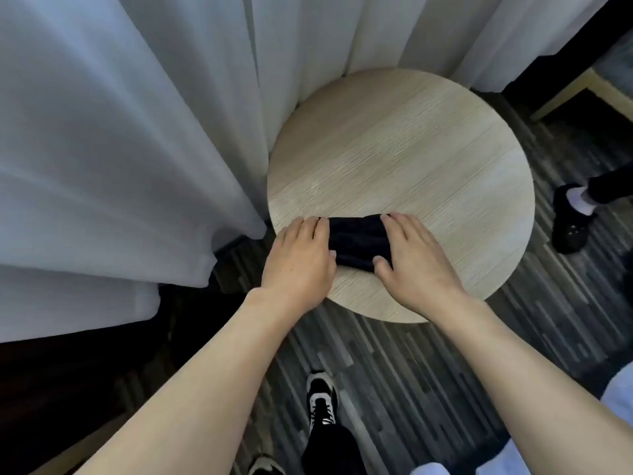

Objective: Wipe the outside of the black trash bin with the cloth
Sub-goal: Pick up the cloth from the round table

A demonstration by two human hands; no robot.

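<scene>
Your left hand [301,255] and right hand [407,255] lie flat, fingers extended, on the dark folded fabric cloth [358,241], lower centre | soft, light, limp: pinch 1 folded edge | bin unseen.

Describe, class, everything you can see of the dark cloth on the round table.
The cloth is very dark, navy or black, soft fabric, folded or bunched into a compact oblong with faint creases. It lies flat on the pale wood-grain round table, near the table's edge closest to the person. The left hand covers its left end and the right hand its right end, fingers flat on it, the right thumb at its near edge. Nothing else touches it.
</scene>
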